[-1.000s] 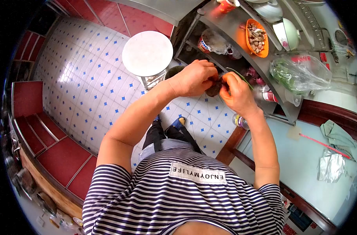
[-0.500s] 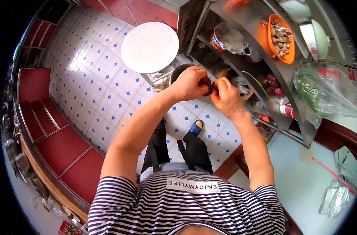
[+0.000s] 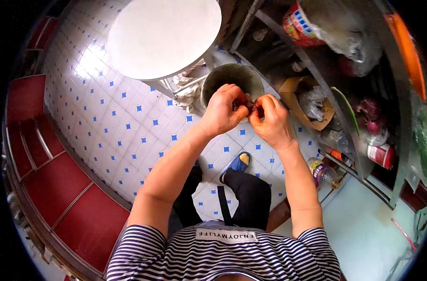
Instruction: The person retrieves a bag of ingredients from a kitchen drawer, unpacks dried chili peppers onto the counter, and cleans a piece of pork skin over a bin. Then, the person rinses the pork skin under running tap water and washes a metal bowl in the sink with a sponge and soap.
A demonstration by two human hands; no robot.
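Observation:
My left hand (image 3: 226,108) and my right hand (image 3: 272,121) meet over the mouth of a dark bucket (image 3: 211,84) on the floor. The fingers of both are pinched around a small dark reddish bulb (image 3: 252,107), mostly covered by the fingertips. It looks like purple-skinned garlic or a small onion; I cannot tell which. Fingertips of the two hands are almost touching. Part of the bucket's inside shows behind the hands.
A round white stool (image 3: 164,40) stands left of the bucket. Dark shelves on the right hold a cardboard box (image 3: 293,96), red onions (image 3: 373,122) and a patterned tub (image 3: 300,28). A plastic bottle (image 3: 322,172) stands below. Red cabinets (image 3: 59,196) line the left.
The view has shifted down and closer, so the stool and bucket look larger. Both hands are lower and sit over the bucket, still pinching the dark reddish bulb.

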